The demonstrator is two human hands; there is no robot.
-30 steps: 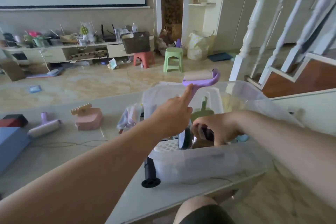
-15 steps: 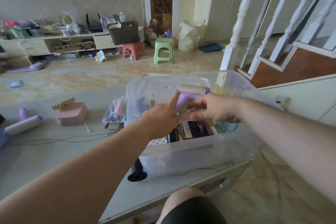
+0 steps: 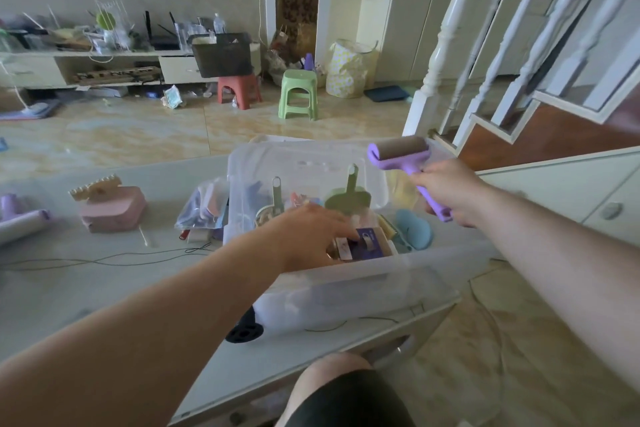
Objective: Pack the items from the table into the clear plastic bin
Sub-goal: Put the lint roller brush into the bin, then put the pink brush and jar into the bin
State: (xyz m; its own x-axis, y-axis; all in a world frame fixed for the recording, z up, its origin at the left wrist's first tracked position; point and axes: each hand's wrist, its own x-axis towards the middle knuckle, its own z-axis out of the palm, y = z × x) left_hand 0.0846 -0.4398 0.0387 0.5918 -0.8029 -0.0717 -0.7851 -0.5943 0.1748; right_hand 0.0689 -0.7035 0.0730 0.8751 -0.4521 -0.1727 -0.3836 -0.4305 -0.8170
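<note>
Since half a second ago the purple lint roller (image 3: 401, 158) has passed fully into the right hand (image 3: 446, 192), which grips its handle and holds it up over the far right corner of the clear bin (image 3: 363, 282), roller head tilted toward the left. Meanwhile the left hand (image 3: 311, 236) has let go and dropped into the bin, fingers loosely spread over a dark purple box (image 3: 369, 241) (whether they touch it is unclear). Inside the bin a green scoop (image 3: 348, 196) stands upright. On the table (image 3: 104, 288) to the left lie a pink case (image 3: 110, 210), a second roller (image 3: 20, 220) and a clear pouch (image 3: 204, 206) just beside the bin.
</note>
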